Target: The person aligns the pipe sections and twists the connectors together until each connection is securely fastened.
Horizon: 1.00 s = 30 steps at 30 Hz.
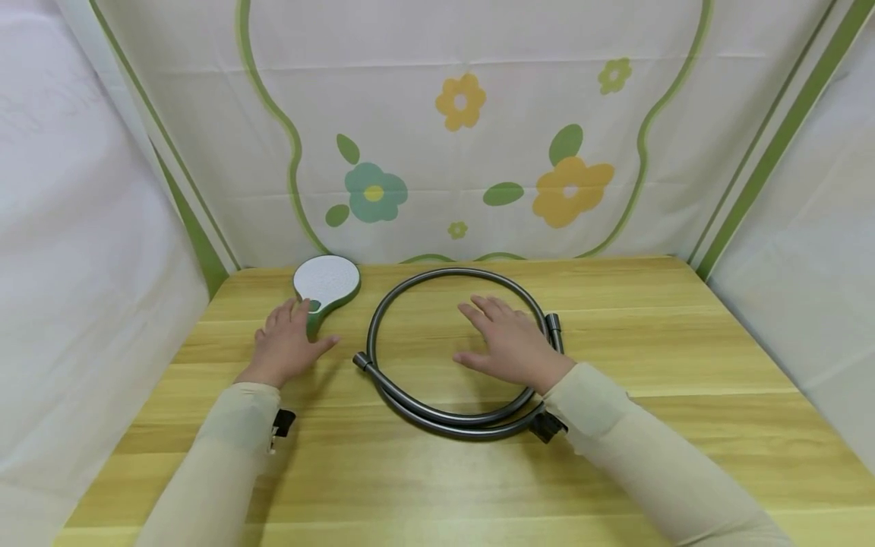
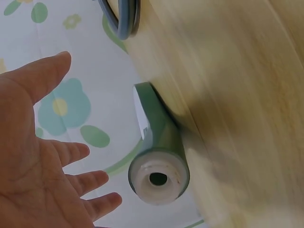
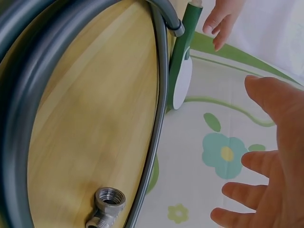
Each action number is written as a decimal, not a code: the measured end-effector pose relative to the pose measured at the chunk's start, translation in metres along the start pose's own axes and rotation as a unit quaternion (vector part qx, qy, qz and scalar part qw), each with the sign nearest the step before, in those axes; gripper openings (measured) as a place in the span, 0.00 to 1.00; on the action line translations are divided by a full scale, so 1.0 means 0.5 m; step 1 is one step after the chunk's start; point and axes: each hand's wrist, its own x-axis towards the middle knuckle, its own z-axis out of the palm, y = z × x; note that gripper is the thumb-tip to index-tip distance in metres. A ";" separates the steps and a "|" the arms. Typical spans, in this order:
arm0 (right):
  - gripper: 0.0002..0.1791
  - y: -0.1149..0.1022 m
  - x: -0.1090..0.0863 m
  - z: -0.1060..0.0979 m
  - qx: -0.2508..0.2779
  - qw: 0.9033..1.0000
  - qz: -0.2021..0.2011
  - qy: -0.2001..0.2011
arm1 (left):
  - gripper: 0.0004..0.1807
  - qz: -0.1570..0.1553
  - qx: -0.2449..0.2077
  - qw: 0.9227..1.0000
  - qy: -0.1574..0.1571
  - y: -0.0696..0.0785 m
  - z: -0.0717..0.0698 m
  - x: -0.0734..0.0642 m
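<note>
A green shower head (image 1: 326, 279) with a white face lies at the back left of the table. My left hand (image 1: 285, 346) hovers by its handle with fingers spread, hiding part of the handle in the head view. In the left wrist view the handle's pale hollow end (image 2: 159, 178) faces the camera, apart from the fingers. A dark grey shower hose (image 1: 447, 272) lies coiled in a loop at mid-table. Over the right part of that loop is my right hand (image 1: 509, 342), fingers spread and holding nothing. A metal threaded fitting (image 3: 108, 204) lies within the loop, hidden by this hand in the head view.
The hose's end connectors are at the loop's left (image 1: 361, 361) and right (image 1: 553, 322). A flower-printed cloth (image 1: 424, 167) hangs behind the wooden table (image 1: 437, 494), and white cloth walls stand at both sides. Each wrist carries a small black camera.
</note>
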 end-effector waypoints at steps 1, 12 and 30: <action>0.46 -0.001 0.001 0.001 0.003 1.000 -0.001 0.000 | 0.51 -0.002 -0.004 1.000 -0.004 -0.002 -0.001 0.000; 0.45 -0.012 0.016 0.015 0.033 0.999 -0.008 -0.023 | 0.51 0.002 -0.037 0.999 -0.029 -0.028 -0.008 0.013; 0.47 -0.041 0.043 0.026 0.059 0.997 -0.012 -0.057 | 0.51 -0.017 -0.112 0.991 -0.075 -0.066 -0.018 0.024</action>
